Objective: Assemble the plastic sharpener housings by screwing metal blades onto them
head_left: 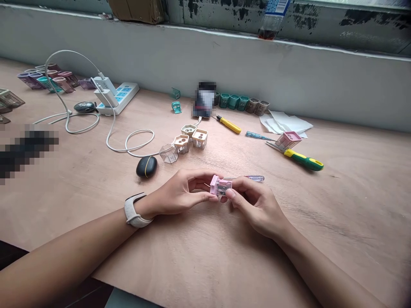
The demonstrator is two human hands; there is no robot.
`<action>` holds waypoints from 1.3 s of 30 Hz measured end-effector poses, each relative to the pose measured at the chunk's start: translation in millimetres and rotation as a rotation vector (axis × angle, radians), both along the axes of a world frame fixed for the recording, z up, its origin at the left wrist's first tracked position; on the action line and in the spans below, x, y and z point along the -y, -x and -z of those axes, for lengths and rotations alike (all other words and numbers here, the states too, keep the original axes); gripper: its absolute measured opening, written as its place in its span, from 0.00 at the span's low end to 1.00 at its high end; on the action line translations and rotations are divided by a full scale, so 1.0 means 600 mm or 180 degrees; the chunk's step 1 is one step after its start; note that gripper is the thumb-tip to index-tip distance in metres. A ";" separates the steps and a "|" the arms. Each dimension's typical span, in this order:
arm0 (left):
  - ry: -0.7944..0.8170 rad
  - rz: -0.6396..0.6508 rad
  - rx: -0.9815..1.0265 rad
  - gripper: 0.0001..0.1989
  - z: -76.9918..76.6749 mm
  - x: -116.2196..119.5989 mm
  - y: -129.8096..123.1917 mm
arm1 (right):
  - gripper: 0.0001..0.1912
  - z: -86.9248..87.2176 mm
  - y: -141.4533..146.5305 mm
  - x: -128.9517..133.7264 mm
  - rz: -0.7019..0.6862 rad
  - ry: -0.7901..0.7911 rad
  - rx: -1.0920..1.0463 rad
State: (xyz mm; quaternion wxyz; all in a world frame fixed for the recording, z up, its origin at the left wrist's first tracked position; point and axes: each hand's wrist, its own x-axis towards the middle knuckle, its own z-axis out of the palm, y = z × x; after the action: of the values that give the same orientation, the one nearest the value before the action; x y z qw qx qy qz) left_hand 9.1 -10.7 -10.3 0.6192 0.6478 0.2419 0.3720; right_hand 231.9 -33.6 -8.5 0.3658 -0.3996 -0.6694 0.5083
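Observation:
Between my two hands is a small pink pencil sharpener (221, 186), held just above the wooden table. My left hand (189, 188) pinches its wider pink end between thumb and fingers. The thumb and fingers of my right hand (253, 203) grip the other end, where metal shows. A thin screwdriver (255, 178) with a clear handle lies just behind my right hand. Farther right, another pink sharpener (289, 139) lies beside a blue-handled screwdriver (258, 135) and a green and yellow handled tool (303, 159). Cream-topped sharpeners (199, 137) stand beyond my left hand, near a clear shell (169, 154).
A black rounded case (147, 167) sits by my left wrist. White cables run to a power strip (123, 96). Behind are a phone (204, 100), a yellow-handled tool (229, 124), green sharpener shells (233, 102) and white papers (285, 123). Coloured shells (48, 79) lie far left.

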 end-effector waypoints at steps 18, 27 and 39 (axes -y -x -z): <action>-0.1115 -0.0209 -0.0724 0.27 -0.004 0.005 0.003 | 0.16 0.003 0.008 0.006 0.0108 -0.0352 0.0096; -0.2542 -0.0577 -0.1343 0.25 -0.017 0.006 0.009 | 0.13 0.006 0.009 0.004 0.0233 -0.0510 0.0318; -0.2597 -0.3027 -0.3467 0.33 -0.004 -0.036 0.057 | 0.16 0.011 0.004 0.009 0.0476 -0.0328 0.0258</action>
State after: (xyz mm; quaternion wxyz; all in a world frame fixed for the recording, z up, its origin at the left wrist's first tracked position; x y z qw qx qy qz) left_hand -25.2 11.0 -7.7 -0.0914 0.7396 0.6019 0.2869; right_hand 229.6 -38.8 -15.2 0.3954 -0.4493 -0.6773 0.4279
